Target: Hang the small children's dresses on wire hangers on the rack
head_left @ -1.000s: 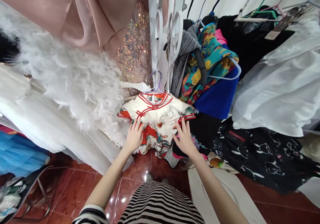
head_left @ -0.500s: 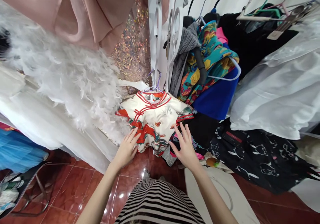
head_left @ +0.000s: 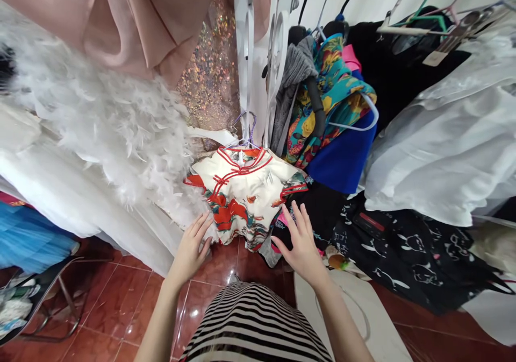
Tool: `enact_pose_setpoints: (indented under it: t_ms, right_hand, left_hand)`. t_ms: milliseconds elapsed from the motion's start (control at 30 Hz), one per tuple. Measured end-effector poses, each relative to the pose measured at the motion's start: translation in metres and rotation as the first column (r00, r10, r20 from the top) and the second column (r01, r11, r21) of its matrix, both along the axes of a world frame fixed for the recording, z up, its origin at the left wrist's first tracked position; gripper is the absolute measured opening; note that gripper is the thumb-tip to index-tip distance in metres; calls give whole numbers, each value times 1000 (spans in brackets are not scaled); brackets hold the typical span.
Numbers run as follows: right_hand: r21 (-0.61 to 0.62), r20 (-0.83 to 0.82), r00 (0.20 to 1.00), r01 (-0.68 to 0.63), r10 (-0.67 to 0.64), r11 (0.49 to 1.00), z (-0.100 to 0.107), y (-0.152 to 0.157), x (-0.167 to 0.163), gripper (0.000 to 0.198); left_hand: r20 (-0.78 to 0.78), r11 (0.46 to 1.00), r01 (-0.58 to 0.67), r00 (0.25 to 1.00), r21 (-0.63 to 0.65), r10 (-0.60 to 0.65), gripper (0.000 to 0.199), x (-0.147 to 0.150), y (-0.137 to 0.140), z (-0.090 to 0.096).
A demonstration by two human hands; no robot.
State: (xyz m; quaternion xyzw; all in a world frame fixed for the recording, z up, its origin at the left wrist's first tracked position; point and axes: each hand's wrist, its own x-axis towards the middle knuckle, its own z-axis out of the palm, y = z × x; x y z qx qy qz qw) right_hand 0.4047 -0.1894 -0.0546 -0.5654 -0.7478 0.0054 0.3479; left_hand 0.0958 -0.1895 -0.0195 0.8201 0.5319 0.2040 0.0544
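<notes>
In the head view a white cheongsam dress (head_left: 245, 184) with red piping and a red and green print hangs in front of me. It is on a purple wire hanger (head_left: 250, 130) by a white metal stand (head_left: 248, 66). My left hand (head_left: 193, 252) is at the dress's lower left, fingers stretched out and holding nothing. At its lower right my right hand (head_left: 297, 243) is spread open, also with nothing in it. Whether any fingertip touches the cloth I cannot tell.
White feathered clothing (head_left: 133, 130) hangs at left beside a sequinned garment (head_left: 213, 66). To the right hang a teal floral garment (head_left: 322, 93), a blue cloth (head_left: 342, 152) and a white satin dress (head_left: 443, 141). A chair (head_left: 60, 297) stands lower left; a white board (head_left: 346, 319) lies on the red tiles.
My left hand has moved left and slightly down, away from the dress. My right hand stays near the dress's right side, its fingers still spread. The view has shifted slightly.
</notes>
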Motion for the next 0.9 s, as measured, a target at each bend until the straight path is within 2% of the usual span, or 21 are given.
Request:
enact_pose_setpoints:
  t_ms: [167, 300, 367, 467, 500, 667, 900]
  right_hand:
    - [-24, -52, 998, 16, -17, 1000, -15, -3, -1, 81]
    - [-19, -88, 996, 15, -16, 1000, -18, 0, 2, 74]
    - [14, -117, 993, 13, -12, 1000, -18, 3, 2, 62]
    - [76, -178, 984, -9, 22, 997, -15, 6, -1, 30]
    - [82, -199, 979, -26, 41, 996, -14, 6, -2, 24]
    - [52, -250, 966, -52, 63, 997, -11, 3, -6, 35]
    - [53, -160, 987, -21, 29, 998, -24, 10, -5, 42]
  left_hand:
    - [36, 998, -20, 999, -67, 23, 49, 7, -7, -11]
    - [92, 995, -15, 996, -95, 24, 49, 16, -8, -13]
    - [128, 993, -11, 991, -117, 26, 50, 22, -8, -14]
    - [162, 986, -4, 986, -168, 32, 55, 28, -7, -17]
    - [168, 982, -3, 985, -187, 36, 58, 28, -8, -19]
    - [191, 965, -8, 980, -263, 60, 63, 22, -14, -25]
    - [239, 970, -46, 965, -237, 105, 65, 8, -17, -25]
